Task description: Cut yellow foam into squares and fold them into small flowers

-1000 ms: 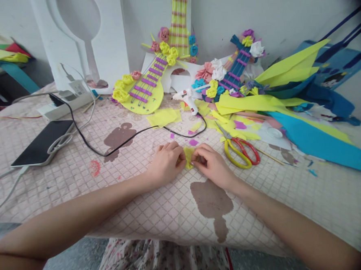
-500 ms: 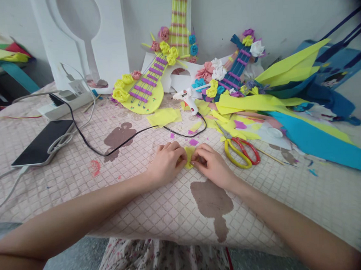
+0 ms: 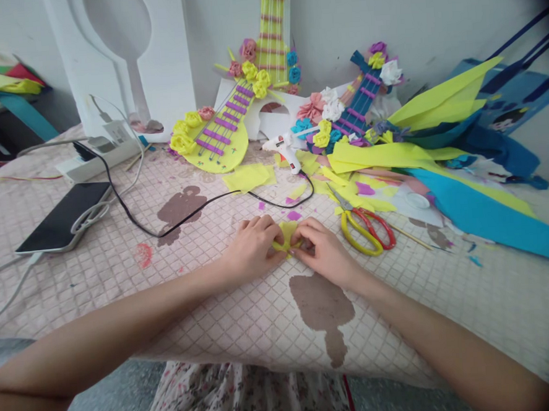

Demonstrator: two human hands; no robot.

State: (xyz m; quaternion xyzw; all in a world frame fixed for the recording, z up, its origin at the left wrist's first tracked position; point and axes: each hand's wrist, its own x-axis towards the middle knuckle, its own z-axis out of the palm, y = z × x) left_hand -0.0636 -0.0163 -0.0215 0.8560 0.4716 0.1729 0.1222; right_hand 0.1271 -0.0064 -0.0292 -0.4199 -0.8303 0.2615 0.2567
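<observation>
Between my two hands is a small piece of yellow crepe paper point(image 3: 287, 232), pinched and gathered near its lower edge. My left hand point(image 3: 256, 247) is closed on its left side, thumb and fingertips together. The right side is in the closed fingers of my right hand point(image 3: 321, 249). Both hands rest low over the quilted tablecloth point(image 3: 244, 319), and part of the paper is hidden by the fingers. Scissors point(image 3: 366, 228) with one yellow and one red handle lie just right of my right hand. Beyond the hands are purple paper scraps point(image 3: 294, 215).
A white glue gun point(image 3: 286, 149) with a black cord lies farther back. Flower-trimmed paper instruments point(image 3: 219, 140) lean near the wall. Blue crepe paper point(image 3: 498, 210) spreads at right. At left are a tablet point(image 3: 65, 215) and a power strip point(image 3: 99, 160). A thin stick point(image 3: 411, 234) lies beside the scissors.
The yellow paper's lower part has been squeezed and folded between my fingertips, with its upper part now fanning out. My hands have stayed in nearly the same place.
</observation>
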